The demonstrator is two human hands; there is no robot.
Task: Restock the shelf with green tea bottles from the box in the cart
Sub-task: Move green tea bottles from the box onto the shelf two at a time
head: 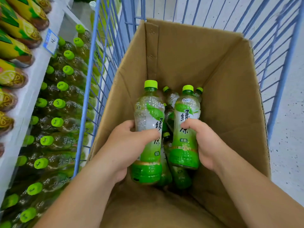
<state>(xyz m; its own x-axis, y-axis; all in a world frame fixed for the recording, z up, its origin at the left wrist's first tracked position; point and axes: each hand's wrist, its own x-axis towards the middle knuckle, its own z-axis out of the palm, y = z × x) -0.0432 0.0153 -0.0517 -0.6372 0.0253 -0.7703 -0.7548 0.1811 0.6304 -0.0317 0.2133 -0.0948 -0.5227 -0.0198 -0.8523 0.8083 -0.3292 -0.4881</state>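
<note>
Head view, looking down. Two bare forearms reach in from the bottom edge, cut off near the elbows. The left hand (130,145) grips one green tea bottle (148,116) round its middle, thumb across the label. The right hand (203,143) grips a second green tea bottle (185,148) the same way. Both are held inside an open cardboard box (189,55), caps pointing away from the camera.

More loose bottles (171,96) lie beneath them at the bottom of the box, mostly hidden by the held pair, so their number cannot be told. The box's near wall is blurred and cut off by the frame.

The box sits in a blue wire cart (85,99), with a pale speckled floor (287,145) at right. At left, partly behind the cart's wires, a white shelf (29,96) carries rows of shelved tea bottles (65,104). Above them are yellow-labelled bottles (21,30), cut off at the frame edge. A small blue-and-white price tag (51,41) hangs on the shelf edge, its print unreadable.

The held bottles are clear plastic with green leaf labels and ribbed lime screw caps. The cardboard is plain brown and creased.
</note>
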